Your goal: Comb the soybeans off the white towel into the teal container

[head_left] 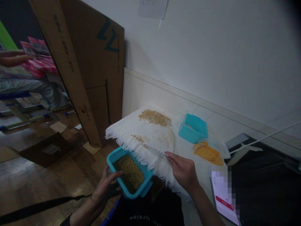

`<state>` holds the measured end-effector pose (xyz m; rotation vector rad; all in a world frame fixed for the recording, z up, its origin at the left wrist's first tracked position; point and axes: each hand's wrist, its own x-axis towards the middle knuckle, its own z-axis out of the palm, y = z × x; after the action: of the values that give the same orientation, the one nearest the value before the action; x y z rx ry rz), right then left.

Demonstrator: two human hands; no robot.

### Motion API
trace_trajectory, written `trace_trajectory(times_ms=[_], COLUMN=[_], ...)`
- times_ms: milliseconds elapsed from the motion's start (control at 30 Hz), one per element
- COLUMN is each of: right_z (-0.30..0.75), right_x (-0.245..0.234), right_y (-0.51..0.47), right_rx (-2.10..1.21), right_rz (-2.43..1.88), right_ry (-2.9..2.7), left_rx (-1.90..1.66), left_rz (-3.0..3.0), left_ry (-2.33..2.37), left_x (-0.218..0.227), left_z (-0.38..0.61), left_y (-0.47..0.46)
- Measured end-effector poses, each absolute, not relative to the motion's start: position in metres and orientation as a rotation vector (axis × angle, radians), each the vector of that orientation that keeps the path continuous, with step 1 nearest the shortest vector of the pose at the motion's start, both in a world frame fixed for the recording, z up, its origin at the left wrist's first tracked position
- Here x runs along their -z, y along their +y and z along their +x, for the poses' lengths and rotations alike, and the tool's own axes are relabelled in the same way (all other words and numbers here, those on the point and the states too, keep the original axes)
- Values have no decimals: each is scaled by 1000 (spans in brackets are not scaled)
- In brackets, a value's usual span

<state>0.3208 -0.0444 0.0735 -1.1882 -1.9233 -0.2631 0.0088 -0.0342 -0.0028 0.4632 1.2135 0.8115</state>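
My left hand (105,185) grips the near left side of a blue plastic container (111,156), its thumb over the rim. Yellowish soybeans (129,168) lie inside, with smaller dark green beans around them. The container is just below the fringed edge of a white cloth (122,131). In my right hand (184,171) is a thin, pale, ruler-like strip (156,150), pinched at one end and lying low over the cloth. Beside its far end a few loose beans (137,137) form a short line. A larger bean pile (155,117) spreads farther back on the cloth.
A second blue container (194,128) stands at the back right, near a yellow cloth (208,152). A phone-like device (223,197) lies at the right. A tall cardboard box (94,62) rises on the left. Beyond it, another person's arm (16,59) shows at a checked cloth.
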Motion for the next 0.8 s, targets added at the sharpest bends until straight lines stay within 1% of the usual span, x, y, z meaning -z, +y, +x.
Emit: trace_trajectory(times_ms=[800], right_z=[310], right_x=[-81], right_y=[-48], right_rx=[306], right_rz=[-1068], right_ry=[-2000], left_rx=[-820], left_rz=[467], left_ry=[1212], left_x=[-7], left_z=[10], left_y=[-35])
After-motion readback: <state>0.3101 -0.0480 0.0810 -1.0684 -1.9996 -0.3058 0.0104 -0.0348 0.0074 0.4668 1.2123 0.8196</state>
